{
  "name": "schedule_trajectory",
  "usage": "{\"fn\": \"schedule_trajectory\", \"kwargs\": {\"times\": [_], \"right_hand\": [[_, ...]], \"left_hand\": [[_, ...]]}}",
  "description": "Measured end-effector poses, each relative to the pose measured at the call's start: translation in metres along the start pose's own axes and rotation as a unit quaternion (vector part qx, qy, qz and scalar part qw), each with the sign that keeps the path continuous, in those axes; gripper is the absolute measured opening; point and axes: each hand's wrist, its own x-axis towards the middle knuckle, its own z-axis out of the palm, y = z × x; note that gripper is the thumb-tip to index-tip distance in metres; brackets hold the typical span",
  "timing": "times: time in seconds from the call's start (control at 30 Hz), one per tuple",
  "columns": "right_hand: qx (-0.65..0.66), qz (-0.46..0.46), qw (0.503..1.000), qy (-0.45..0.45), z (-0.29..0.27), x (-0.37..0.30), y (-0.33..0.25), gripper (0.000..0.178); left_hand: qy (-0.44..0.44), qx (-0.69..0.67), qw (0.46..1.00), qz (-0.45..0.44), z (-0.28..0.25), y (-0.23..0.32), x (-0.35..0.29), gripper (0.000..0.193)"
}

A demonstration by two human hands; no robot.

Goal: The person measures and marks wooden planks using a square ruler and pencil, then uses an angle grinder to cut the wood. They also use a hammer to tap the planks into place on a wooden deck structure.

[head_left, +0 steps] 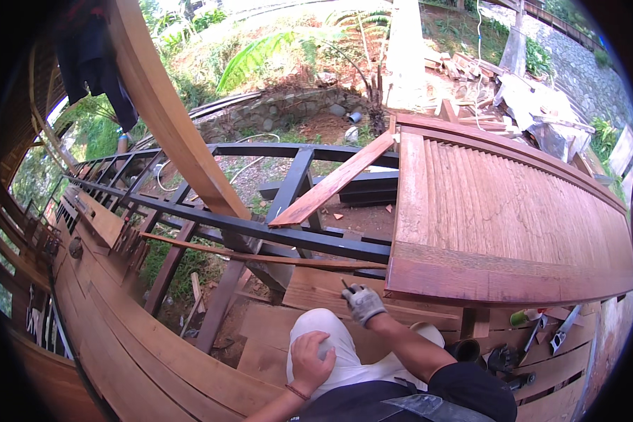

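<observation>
My right hand point(364, 304), in a grey work glove, is closed on a thin dark pencil-like stick point(344, 284) whose end pokes up past the fingers. It is over a light wooden board point(316, 287) lying on the deck, just left of the near edge of a large reddish wooden panel point(499, 204) with a ribbed inner face. Bare and with its fingers laid out, my left hand point(313, 360) rests on my knee in white trousers point(318, 326). The knee is bent close to the board.
A black metal frame point(316, 240) runs across, with gaps to the ground below. One reddish plank point(334, 183) leans from it to the panel. A wooden post point(169, 112) slants at left. At right are a handsaw point(564, 329), a dark glove point(502, 359) and other tools.
</observation>
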Motion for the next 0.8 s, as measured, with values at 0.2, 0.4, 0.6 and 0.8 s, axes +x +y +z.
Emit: {"fn": "schedule_trajectory", "kwargs": {"times": [0.2, 0.4, 0.6, 0.8], "right_hand": [[0.130, -0.115, 0.968, 0.181, -0.112, -0.025, -0.076, 0.028], [0.241, -0.194, 0.906, 0.290, -0.220, -0.041, -0.109, 0.045], [0.320, -0.138, 0.864, 0.364, -0.312, -0.038, -0.071, 0.037], [0.499, 0.014, 0.697, 0.514, -0.380, -0.024, -0.002, 0.029]], "left_hand": [[0.048, -0.127, 0.983, -0.121, 0.003, -0.024, 0.009, 0.041], [-0.144, -0.230, 0.961, 0.043, 0.003, 0.008, 0.059, 0.039], [-0.163, -0.302, 0.939, 0.029, 0.031, 0.009, 0.079, 0.036], [-0.176, -0.341, 0.922, 0.044, 0.045, 0.054, 0.124, 0.021]]}}
